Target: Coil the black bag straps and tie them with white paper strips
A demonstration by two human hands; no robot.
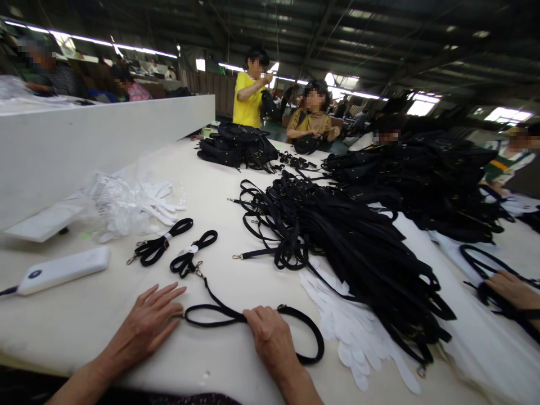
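Note:
A black strap [310, 326] with metal hooks at its ends lies looped on the white table in front of me. My right hand [268, 332] is closed over the middle of this strap, its fingertips tucked out of sight. Fingers stretched out, my left hand [152, 318] rests at the strap's left end, where a metal hook [179, 315] meets the fingers. Just beyond lie two folded black straps, one [158, 245] with a white band around it and the other [192, 253] with a white tag wrapped about its middle.
A big heap of black straps [337, 242] spreads to the right, over white paper tags [358, 332]. Black bags [236, 147] are piled behind. Clear plastic bags [122, 197] and a white handheld device [65, 270] lie left. A co-worker's hand [512, 288] holds a strap at far right.

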